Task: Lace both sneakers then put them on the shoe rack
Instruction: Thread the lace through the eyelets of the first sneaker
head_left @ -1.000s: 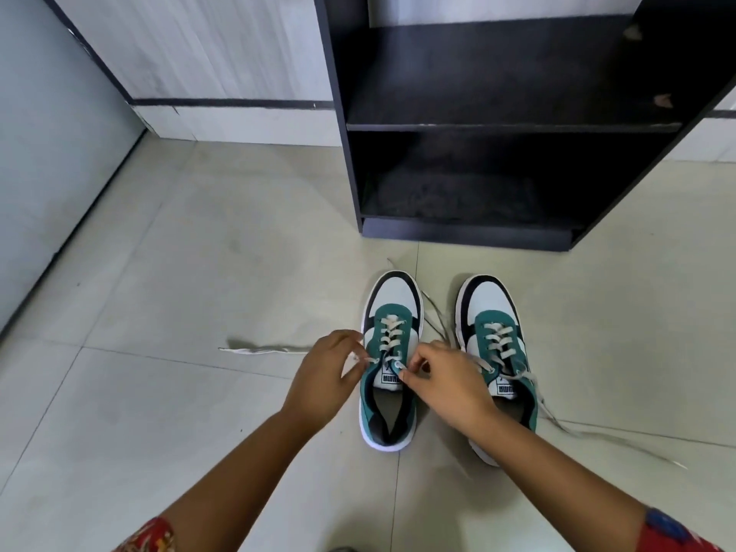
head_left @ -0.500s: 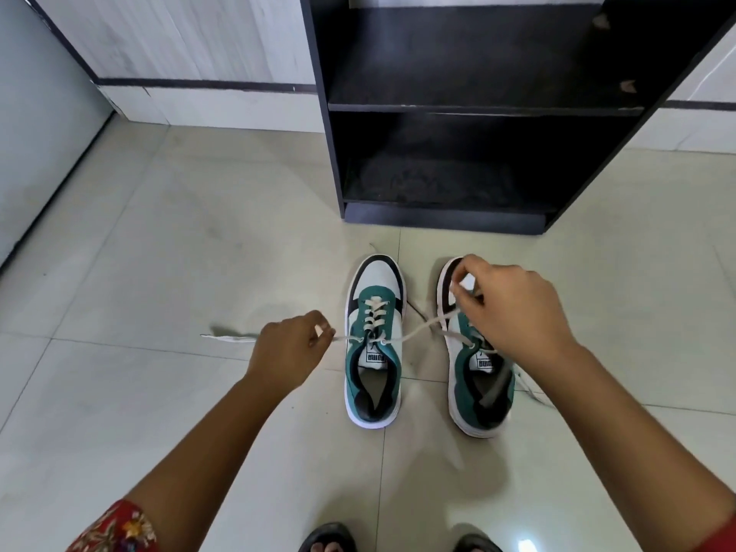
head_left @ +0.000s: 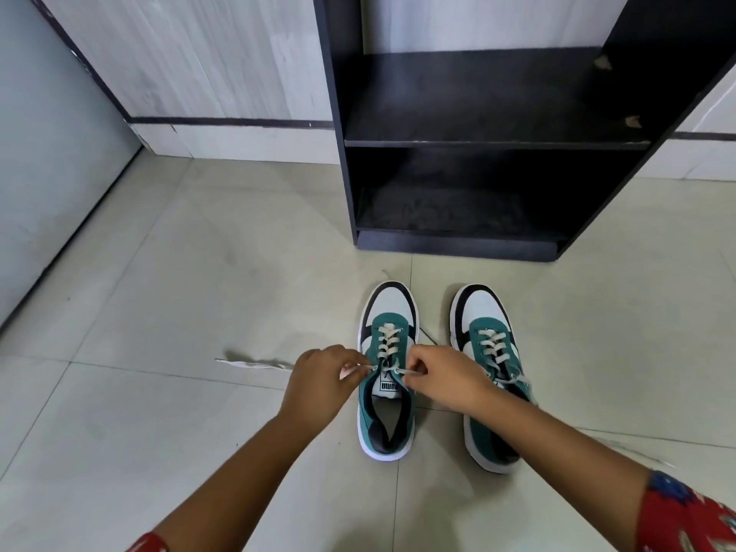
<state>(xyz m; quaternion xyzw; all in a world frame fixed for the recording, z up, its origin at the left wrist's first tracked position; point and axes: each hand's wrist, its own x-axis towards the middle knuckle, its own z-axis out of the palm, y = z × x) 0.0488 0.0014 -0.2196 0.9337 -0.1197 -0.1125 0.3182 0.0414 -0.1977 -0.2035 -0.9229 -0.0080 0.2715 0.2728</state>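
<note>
Two green, white and black sneakers stand side by side on the tiled floor, toes toward the black shoe rack (head_left: 494, 143). The left sneaker (head_left: 388, 392) has white laces crossed up its front. My left hand (head_left: 320, 382) pinches one lace end at the shoe's left side. My right hand (head_left: 442, 378) pinches the other end just right of the tongue. The loose tail of the left lace (head_left: 255, 363) trails left across the floor. The right sneaker (head_left: 488, 372) is laced too, partly hidden by my right forearm.
The rack has two open shelves, both bare, right beyond the shoes. A pale wall with a dark stripe runs behind it, and a grey panel (head_left: 47, 153) stands at the left. A loose lace end (head_left: 637, 452) from the right sneaker lies on the floor at the right.
My right hand has come back down from over the right sneaker to the left sneaker's tongue. My left hand has moved in closer to the shoe, and the lace between them is short again.
</note>
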